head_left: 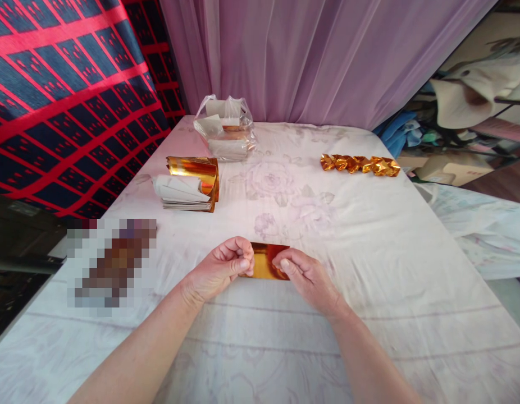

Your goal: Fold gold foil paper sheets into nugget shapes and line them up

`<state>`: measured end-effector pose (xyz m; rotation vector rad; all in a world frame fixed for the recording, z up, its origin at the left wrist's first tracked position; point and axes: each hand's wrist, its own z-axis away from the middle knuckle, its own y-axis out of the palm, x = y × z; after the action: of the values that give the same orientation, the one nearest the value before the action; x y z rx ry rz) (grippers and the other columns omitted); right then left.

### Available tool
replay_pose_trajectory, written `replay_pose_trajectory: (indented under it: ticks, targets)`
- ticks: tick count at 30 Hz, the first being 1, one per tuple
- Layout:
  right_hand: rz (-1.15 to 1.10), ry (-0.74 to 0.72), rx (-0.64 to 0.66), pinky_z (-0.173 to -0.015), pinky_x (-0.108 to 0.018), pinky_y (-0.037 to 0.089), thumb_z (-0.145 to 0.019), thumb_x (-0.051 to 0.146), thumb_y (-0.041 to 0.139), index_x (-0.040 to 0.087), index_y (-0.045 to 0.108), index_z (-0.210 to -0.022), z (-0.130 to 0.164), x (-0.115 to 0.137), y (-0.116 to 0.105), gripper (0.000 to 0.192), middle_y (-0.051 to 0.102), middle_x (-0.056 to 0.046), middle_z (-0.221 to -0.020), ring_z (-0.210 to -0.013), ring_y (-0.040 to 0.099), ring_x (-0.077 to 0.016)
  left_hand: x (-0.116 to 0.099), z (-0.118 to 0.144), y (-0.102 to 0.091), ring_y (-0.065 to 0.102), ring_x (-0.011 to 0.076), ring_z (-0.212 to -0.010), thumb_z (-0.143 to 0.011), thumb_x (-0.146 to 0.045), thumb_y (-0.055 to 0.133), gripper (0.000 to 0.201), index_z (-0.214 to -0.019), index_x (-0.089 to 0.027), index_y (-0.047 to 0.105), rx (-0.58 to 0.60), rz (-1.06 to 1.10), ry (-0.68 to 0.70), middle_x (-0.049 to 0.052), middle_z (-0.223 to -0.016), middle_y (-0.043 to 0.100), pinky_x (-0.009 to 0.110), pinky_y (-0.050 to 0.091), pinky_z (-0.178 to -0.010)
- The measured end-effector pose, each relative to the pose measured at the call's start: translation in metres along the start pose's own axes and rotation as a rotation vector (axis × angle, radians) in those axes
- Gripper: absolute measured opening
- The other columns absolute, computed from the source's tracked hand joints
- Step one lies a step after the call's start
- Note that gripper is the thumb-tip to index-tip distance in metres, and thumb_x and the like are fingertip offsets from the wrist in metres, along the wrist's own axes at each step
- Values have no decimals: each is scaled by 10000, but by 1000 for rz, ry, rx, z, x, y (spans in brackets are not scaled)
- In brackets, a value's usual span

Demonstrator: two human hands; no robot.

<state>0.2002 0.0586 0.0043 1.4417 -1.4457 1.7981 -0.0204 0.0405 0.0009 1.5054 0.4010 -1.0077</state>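
Note:
A small rectangular sheet of shiny gold foil paper (265, 262) is at the near middle of the table, between my two hands. My left hand (226, 265) is closed at its left end, thumb pressed to curled fingers. At the right end my right hand (305, 274) pinches the sheet, its thumb and fingertips together. The ends of the sheet are partly hidden by my fingers. Farther off to the left stands a curved stack of gold foil sheets with white backs (207, 177). A row of folded gold foil pieces (359, 164) lies at the far right.
A clear plastic bag (232, 148) with more paper sheets inside stands at the back left. A blurred-out item (117, 261) lies at the left. The table wears a white floral cloth (260, 342). A purple curtain (285, 62) hangs behind, and cluttered shelves (466, 123) stand at the right.

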Motion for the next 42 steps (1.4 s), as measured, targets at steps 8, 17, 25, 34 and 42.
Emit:
replay_pose_trajectory:
  ticks: [8,17,25,34,42]
  targets:
    - [-27,0,0,-658,-258,470,-983,391,412,206,604,-855,1,-2,1,296,638,-26,-781,-705,596,-143,-3,-1,5,558,84,-614,-724,-366,834,284,-781,-171,636,-55,-123,1,-32,-661,595,211,403,-609]
    - [-1,-33,-6,-709,-263,488,-959,327,464,214,623,-872,0,-2,1,212,662,-24,-816,-732,607,-138,-2,-2,8,530,91,-630,-734,-406,817,315,-742,-161,618,-115,-240,45,-21,-657,600,221,387,-620]
    - [9,-28,-3,-717,-271,494,-961,338,456,222,621,-876,0,-3,1,219,663,-26,-818,-737,613,-143,-3,-2,9,531,97,-641,-733,-409,814,316,-738,-167,610,-133,-253,30,-21,-663,599,230,389,-632]
    - [-71,6,-15,-677,-262,499,-988,436,399,209,617,-855,1,-2,2,342,654,-39,-805,-730,618,-147,0,-3,8,520,94,-644,-736,-399,811,309,-740,-166,609,-144,-282,56,-26,-673,583,227,383,-636]
    - [-130,35,-30,-681,-271,520,-987,554,362,203,627,-874,2,-1,2,454,670,-52,-819,-740,635,-155,0,-3,9,514,104,-649,-743,-441,796,330,-745,-168,611,-162,-335,43,-18,-680,577,236,399,-640]
